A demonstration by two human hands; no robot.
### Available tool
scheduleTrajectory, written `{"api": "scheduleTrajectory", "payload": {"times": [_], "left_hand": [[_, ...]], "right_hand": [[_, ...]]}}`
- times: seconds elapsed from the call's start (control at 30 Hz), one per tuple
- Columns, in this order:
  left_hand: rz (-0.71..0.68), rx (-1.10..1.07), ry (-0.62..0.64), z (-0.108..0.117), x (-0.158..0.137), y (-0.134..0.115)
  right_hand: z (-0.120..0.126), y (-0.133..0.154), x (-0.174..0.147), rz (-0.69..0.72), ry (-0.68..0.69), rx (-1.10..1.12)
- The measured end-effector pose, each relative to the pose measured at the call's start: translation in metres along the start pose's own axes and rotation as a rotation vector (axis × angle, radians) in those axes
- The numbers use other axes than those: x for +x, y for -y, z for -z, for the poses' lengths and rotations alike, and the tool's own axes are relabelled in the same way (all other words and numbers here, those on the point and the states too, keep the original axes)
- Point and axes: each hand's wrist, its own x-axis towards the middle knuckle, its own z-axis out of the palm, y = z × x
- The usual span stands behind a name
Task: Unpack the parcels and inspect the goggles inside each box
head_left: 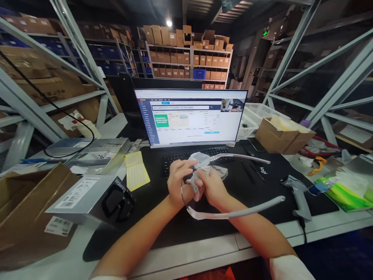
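Note:
A pair of glasses (210, 215) with grey-tipped temples is held in front of the keyboard (171, 159), its open temples pointing right. My left hand (178, 182) is closed around the front of the frame near the lenses. In my right hand (214, 186), a crumpled pale cloth (223, 172) is pinched and pressed against the glasses. One lens (201, 159) shows above the fingers; the other is mostly covered by the hands and cloth.
A monitor (189, 120) stands behind the keyboard. To the left are a yellow notepad (136, 170), a silver box (84, 194) and a brown carton (29, 217). A barcode scanner (298, 196), a green tissue pack (349, 190) and an open carton (279, 134) are on the right.

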Motion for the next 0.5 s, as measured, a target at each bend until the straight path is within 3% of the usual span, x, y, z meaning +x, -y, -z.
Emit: {"api": "scheduleTrajectory", "payload": {"times": [0.2,0.4,0.5], "left_hand": [[0.100,-0.064,-0.038,0.004,0.008,0.001],[0.051,-0.157,0.036,0.000,-0.006,-0.005],[0.011,-0.150,0.077,0.003,-0.003,-0.005]], "right_hand": [[-0.005,0.015,-0.003,0.025,0.017,0.148],[-0.008,0.004,-0.004,-0.075,0.095,0.267],[-0.002,0.007,-0.004,-0.035,0.175,0.163]]}}
